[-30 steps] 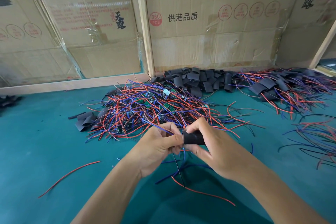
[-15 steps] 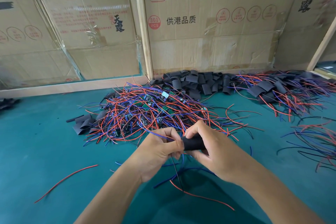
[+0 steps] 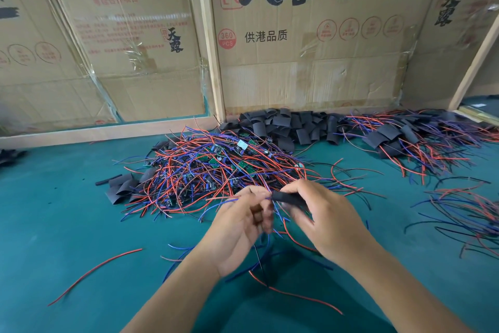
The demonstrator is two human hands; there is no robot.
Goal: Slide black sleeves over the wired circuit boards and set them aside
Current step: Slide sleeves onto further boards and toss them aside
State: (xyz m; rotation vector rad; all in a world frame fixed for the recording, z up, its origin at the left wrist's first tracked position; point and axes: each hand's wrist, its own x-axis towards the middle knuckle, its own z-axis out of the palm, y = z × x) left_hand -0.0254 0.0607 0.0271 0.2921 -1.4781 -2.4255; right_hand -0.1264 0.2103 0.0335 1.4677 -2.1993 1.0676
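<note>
Between the two hands, above the near-middle of the teal table (image 3: 54,224), sits the black sleeve (image 3: 287,198). Right hand (image 3: 324,222) pinches it, thumb under and fingers over; long axis runs roughly left–right, tilted slightly, open mouth facing the left hand (image 3: 243,222). Left hand's fingers are curled around the wires (image 3: 270,249), just beside the sleeve's mouth; red, blue and black leads trail down toward the near edge. Left fingers are motion-blurred. Board itself not visible: cannot tell whether it is already inside the sleeve or hidden by fingers.

Judgement: the move turns on alignment of the wire bundle with the sleeve axis; the left hand feeds rightward, the right holds.

Unsleeved pile (image 3: 210,170) lies just beyond the hands; spare sleeves (image 3: 278,127) at the far edge; finished units (image 3: 405,141) toward the far-right corner, nearer the right hand.
</note>
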